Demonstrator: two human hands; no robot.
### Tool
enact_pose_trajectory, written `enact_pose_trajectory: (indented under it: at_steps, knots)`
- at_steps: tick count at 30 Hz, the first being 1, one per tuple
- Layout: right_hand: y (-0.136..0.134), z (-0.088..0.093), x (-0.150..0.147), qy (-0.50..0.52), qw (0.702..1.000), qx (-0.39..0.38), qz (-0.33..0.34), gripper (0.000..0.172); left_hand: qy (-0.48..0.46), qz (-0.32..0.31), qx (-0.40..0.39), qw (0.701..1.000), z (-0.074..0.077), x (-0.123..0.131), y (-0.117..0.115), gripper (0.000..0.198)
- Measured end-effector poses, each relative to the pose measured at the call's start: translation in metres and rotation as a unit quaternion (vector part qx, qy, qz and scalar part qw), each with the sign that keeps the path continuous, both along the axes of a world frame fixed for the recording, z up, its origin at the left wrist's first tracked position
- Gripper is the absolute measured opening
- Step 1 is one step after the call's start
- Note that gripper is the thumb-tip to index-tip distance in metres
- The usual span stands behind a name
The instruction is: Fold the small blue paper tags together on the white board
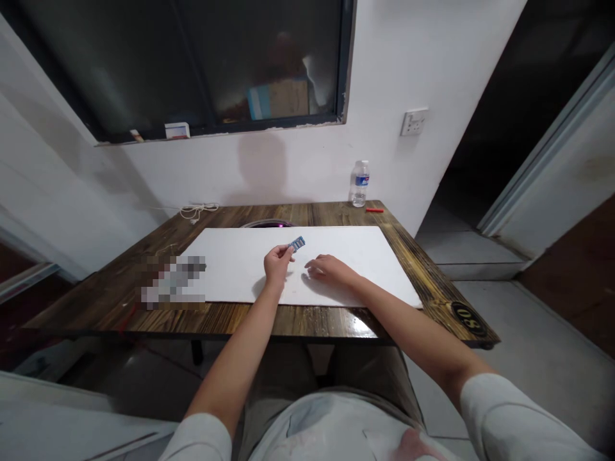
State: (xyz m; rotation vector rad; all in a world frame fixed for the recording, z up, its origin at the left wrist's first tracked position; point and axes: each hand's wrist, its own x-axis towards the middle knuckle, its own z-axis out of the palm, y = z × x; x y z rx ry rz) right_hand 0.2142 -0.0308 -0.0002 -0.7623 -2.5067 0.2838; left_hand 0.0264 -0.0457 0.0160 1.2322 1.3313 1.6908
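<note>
My left hand (pixel 276 264) pinches a small blue circuit board (pixel 297 244) between thumb and fingers. Dark blocks in a row show on its face, like the chips of a memory module. It is held at a tilt above a white board (pixel 355 246). To the right, my right hand (pixel 329 267) hovers low over the same white surface, fingers loosely stretched and apart, with nothing visible in them. A short gap separates it from the circuit board.
The white board lies on a dark wooden table (pixel 403 256). Along the back are a water bottle (pixel 359 186), a red stick-like thing (pixel 375 210), a white cable (pixel 198 209) and a partly hidden round object (pixel 269 223). Blurred items lie at left.
</note>
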Motion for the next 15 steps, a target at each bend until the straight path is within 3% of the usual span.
enact_pose_trajectory:
  at_steps: [8,15]
  knots:
    - [0.0007,-0.0016,-0.0003,-0.015,0.999,0.05,0.011,0.025,0.005,-0.002,0.004,1.0,-0.0016,-0.0003,0.0015,0.029]
    - [0.0041,-0.0069,0.0035,0.201,0.978,-0.008,-0.046,0.025,0.02,-0.011,-0.006,1.0,-0.0033,-0.0002,0.0038,0.024]
